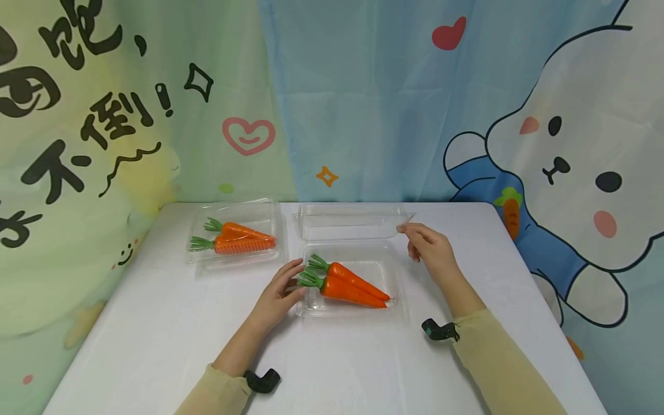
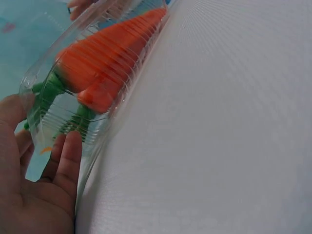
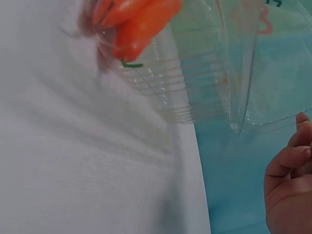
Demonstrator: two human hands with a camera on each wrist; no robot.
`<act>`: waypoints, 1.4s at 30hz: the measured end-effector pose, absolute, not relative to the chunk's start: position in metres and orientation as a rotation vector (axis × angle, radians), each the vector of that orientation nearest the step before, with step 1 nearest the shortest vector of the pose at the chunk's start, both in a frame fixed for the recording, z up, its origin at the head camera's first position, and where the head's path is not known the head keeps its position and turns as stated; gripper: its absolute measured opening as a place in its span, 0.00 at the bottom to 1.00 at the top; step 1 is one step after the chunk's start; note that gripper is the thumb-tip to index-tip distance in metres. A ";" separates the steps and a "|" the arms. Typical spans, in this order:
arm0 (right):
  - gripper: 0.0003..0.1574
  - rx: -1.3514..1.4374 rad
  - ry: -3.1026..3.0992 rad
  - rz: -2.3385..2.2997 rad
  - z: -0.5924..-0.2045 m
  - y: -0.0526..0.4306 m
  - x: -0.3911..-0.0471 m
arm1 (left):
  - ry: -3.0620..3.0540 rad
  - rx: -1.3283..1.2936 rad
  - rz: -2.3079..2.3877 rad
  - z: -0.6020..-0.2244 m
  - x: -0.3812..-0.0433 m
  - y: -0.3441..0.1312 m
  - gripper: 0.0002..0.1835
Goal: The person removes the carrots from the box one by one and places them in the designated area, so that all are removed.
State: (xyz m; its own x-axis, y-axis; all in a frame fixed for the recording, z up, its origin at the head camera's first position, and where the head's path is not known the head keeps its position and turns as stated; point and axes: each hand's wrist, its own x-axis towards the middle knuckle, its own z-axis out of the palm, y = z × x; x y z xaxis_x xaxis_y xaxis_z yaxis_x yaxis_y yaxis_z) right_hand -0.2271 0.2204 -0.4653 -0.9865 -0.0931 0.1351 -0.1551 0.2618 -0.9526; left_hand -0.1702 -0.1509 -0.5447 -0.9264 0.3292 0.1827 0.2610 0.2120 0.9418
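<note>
A clear plastic clamshell box point(image 1: 337, 311) lies at the middle of the white table with its lid point(image 1: 347, 227) folded back behind it. In its tray rest two orange carrots point(image 1: 353, 288) with green tops pointing left, also seen through the ribbed wall as carrots point(image 2: 107, 58) in the left wrist view. My left hand point(image 1: 277, 294) touches the box's left end with fairly straight fingers point(image 2: 70, 156). At the lid's right corner, my right hand point(image 1: 427, 248) pinches the edge between thumb and fingertips; its fingers point(image 3: 285, 161) are partly cut off in the right wrist view.
A second clear box point(image 1: 254, 210), closed over two carrots point(image 1: 238, 236), sits at the back left of the white table point(image 1: 332, 369). Behind the table's far edge hangs a printed curtain point(image 1: 358, 115). Each wrist carries a small black camera point(image 1: 263, 380).
</note>
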 end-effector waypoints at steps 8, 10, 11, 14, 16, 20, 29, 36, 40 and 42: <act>0.21 0.193 -2.463 1.978 -0.472 0.225 -0.251 | 2.416 0.548 1.794 -0.542 -0.170 -0.153 0.30; 0.22 0.180 -2.467 2.001 -0.467 0.223 -0.252 | 2.420 0.533 1.779 -0.542 -0.170 -0.153 0.30; 0.22 0.172 -2.468 2.014 -0.465 0.222 -0.254 | 2.419 0.524 1.772 -0.542 -0.170 -0.153 0.30; 0.25 0.168 -2.497 2.005 -0.472 0.224 -0.265 | 2.419 0.531 1.757 -0.542 -0.170 -0.152 0.30; 0.28 0.181 -2.525 1.979 -0.482 0.227 -0.275 | 2.422 0.555 1.758 -0.543 -0.171 -0.152 0.30; 0.32 0.241 -2.586 1.907 -0.500 0.231 -0.291 | 2.437 0.592 1.757 -0.546 -0.172 -0.152 0.30; 0.32 0.150 -2.667 1.938 -0.514 0.228 -0.301 | 2.416 0.592 1.761 -0.546 -0.172 -0.152 0.30; 0.32 0.020 -2.674 2.090 -0.509 0.224 -0.297 | 2.442 0.598 1.739 -0.548 -0.172 -0.152 0.30; 0.32 -0.007 -2.691 2.124 -0.503 0.222 -0.294 | 2.436 0.604 1.750 -0.547 -0.172 -0.152 0.30; 0.32 -0.008 -2.706 2.127 -0.504 0.223 -0.295 | 2.434 0.604 1.752 -0.547 -0.173 -0.152 0.30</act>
State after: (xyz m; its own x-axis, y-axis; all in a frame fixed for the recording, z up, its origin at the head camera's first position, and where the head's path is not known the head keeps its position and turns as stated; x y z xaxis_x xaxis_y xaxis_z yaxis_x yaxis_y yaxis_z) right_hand -0.2948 0.2227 -0.5045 -0.9553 -0.1792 -0.2353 0.1863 0.2535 -0.9492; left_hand -0.1725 -0.1520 -0.5467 -0.9187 0.3611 0.1599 0.2662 0.2673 0.9261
